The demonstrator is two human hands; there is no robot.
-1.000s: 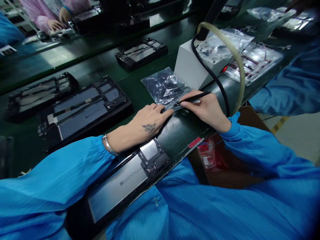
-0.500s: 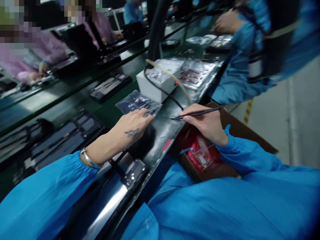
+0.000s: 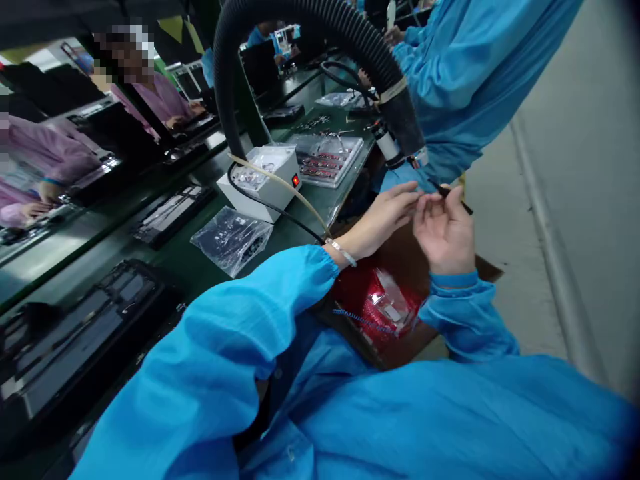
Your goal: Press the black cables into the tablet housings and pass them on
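My right hand [image 3: 446, 230] is raised off the bench with its palm up, holding thin black tweezers [image 3: 450, 194] between thumb and fingers. My left hand [image 3: 383, 217] reaches across to it, fingertips touching the right hand's fingertips near the tweezers. Whether the left fingers pinch a small part is too small to tell. Both hands hover over an open cardboard box [image 3: 487, 270] holding red bags [image 3: 380, 303]. A clear bag of dark parts [image 3: 231, 239] lies on the green bench to the left.
A white control box [image 3: 263, 183] with a red light and a parts tray [image 3: 327, 160] stand behind. A thick black hose [image 3: 320, 30] arches overhead. Dark device frames [image 3: 75, 327] lie on the belt. A person in blue [image 3: 450, 73] works beyond; others in pink sit opposite.
Both hands have left the bag on the bench and lifted to the right, meeting over the cardboard box. The view has swung right and up.
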